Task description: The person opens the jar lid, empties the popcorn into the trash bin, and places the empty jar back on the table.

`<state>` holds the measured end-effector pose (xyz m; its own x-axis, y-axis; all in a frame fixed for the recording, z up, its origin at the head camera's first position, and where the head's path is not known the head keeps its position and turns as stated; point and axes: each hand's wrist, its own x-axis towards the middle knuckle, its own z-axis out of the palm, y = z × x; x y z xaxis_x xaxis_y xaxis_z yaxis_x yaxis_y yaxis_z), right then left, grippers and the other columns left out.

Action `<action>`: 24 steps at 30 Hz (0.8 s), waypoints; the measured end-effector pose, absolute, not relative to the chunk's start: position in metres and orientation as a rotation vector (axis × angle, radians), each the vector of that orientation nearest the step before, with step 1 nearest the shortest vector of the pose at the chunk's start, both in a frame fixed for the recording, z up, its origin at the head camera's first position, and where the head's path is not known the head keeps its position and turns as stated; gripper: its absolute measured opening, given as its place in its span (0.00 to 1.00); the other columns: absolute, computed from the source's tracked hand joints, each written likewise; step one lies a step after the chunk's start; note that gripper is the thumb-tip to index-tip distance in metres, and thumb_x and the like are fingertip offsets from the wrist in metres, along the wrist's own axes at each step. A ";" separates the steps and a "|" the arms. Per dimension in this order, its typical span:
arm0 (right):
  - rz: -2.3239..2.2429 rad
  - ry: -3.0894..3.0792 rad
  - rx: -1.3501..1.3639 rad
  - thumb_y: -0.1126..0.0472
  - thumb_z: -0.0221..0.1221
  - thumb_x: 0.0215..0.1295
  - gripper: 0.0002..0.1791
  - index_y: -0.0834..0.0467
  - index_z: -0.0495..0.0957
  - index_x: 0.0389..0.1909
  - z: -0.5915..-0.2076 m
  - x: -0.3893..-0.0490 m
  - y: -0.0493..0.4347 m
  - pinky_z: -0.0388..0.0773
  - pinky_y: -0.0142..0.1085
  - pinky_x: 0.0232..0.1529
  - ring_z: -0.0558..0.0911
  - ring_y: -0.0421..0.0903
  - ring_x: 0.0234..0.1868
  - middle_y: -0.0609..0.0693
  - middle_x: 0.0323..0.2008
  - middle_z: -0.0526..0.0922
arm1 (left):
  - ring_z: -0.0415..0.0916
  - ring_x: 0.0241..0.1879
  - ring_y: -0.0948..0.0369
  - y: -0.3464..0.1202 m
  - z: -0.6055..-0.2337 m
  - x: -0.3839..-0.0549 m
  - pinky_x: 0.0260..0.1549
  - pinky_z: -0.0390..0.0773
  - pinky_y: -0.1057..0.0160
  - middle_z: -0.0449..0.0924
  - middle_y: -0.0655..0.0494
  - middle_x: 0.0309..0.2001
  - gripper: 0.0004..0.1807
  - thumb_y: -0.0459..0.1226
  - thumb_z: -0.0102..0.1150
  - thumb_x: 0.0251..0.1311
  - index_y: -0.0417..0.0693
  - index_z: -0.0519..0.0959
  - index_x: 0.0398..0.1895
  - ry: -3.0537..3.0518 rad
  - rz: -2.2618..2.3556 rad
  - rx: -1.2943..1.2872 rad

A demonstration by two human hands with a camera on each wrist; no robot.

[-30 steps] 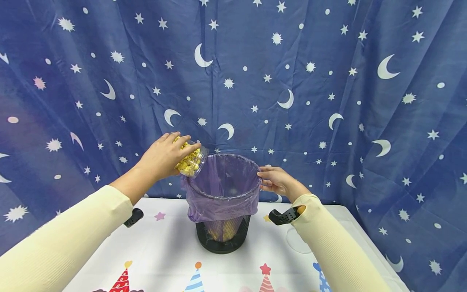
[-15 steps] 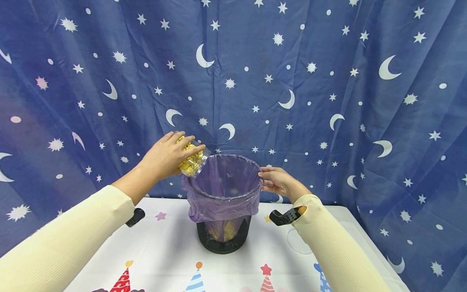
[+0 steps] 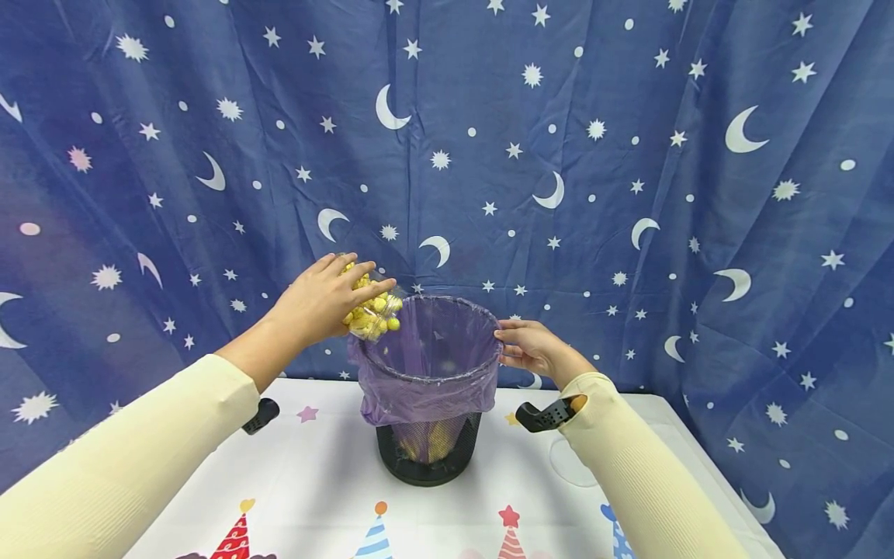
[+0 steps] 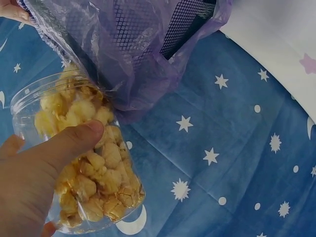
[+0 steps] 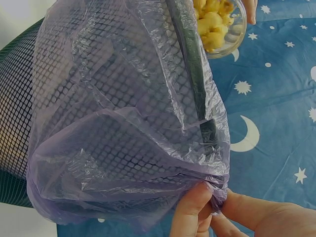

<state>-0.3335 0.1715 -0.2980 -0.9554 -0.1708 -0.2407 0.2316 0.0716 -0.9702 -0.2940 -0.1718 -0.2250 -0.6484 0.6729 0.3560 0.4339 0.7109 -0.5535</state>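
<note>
My left hand [image 3: 317,299] grips a clear plastic jar [image 4: 29,108] from its side, thumb lying along the wall. Yellow popcorn [image 3: 377,317] fills much of the jar, which tilts mouth-down at the left rim of a black mesh wastebasket [image 3: 427,472]. Several pieces bunch at the mouth, and a small bit shows below it inside the basket. A purple plastic bag [image 3: 426,400] lines the basket and folds over its rim. On the opposite side my right hand [image 3: 534,347] pinches the gathered bag [image 5: 215,182] at the rim between thumb and fingers.
The basket stands on a white tablecloth [image 3: 314,466] printed with party hats. A clear round disc [image 3: 573,462] lies by the right forearm. Behind the table hangs a blue curtain [image 3: 475,116] with moons and stars. Yellowish contents [image 3: 436,442] show through the mesh low down.
The jar has moved slightly right and tipped further over the rim, and popcorn has slid to its mouth with pieces now coming out. The right hand keeps its hold on the bag.
</note>
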 end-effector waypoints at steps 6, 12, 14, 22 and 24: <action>-1.951 2.070 0.064 0.66 0.50 0.74 0.29 0.62 0.58 0.74 -0.298 -0.333 0.172 0.84 0.28 0.37 0.79 0.39 0.36 0.53 0.51 0.71 | 0.64 0.66 0.40 -0.172 -0.225 -0.294 0.67 0.66 0.43 0.68 0.44 0.68 0.55 0.49 0.81 0.38 0.63 0.62 0.74 -2.382 0.583 -0.827; -1.955 2.057 0.063 0.66 0.51 0.74 0.29 0.62 0.58 0.74 -0.299 -0.335 0.172 0.84 0.29 0.39 0.80 0.39 0.37 0.53 0.50 0.74 | 0.64 0.67 0.41 -0.173 -0.225 -0.295 0.67 0.66 0.43 0.67 0.43 0.68 0.56 0.51 0.81 0.38 0.62 0.61 0.74 -2.373 0.599 -0.832; -1.959 2.049 0.068 0.67 0.51 0.74 0.29 0.62 0.59 0.73 -0.299 -0.335 0.172 0.85 0.29 0.40 0.81 0.39 0.37 0.52 0.49 0.74 | 0.64 0.67 0.41 -0.174 -0.225 -0.295 0.67 0.65 0.43 0.67 0.43 0.68 0.56 0.51 0.81 0.38 0.62 0.61 0.74 -2.373 0.599 -0.832; -1.969 2.042 0.044 0.67 0.51 0.74 0.29 0.63 0.58 0.73 -0.299 -0.335 0.174 0.85 0.31 0.42 0.81 0.41 0.40 0.54 0.53 0.74 | 0.64 0.67 0.41 -0.175 -0.224 -0.295 0.67 0.65 0.43 0.67 0.43 0.68 0.56 0.51 0.81 0.38 0.62 0.61 0.74 -2.380 0.601 -0.833; -1.971 2.039 0.043 0.67 0.51 0.74 0.29 0.63 0.58 0.73 -0.299 -0.335 0.173 0.85 0.31 0.43 0.81 0.41 0.40 0.55 0.54 0.74 | 0.63 0.67 0.41 -0.175 -0.224 -0.295 0.68 0.65 0.43 0.67 0.43 0.68 0.56 0.50 0.81 0.38 0.63 0.61 0.74 -2.379 0.607 -0.834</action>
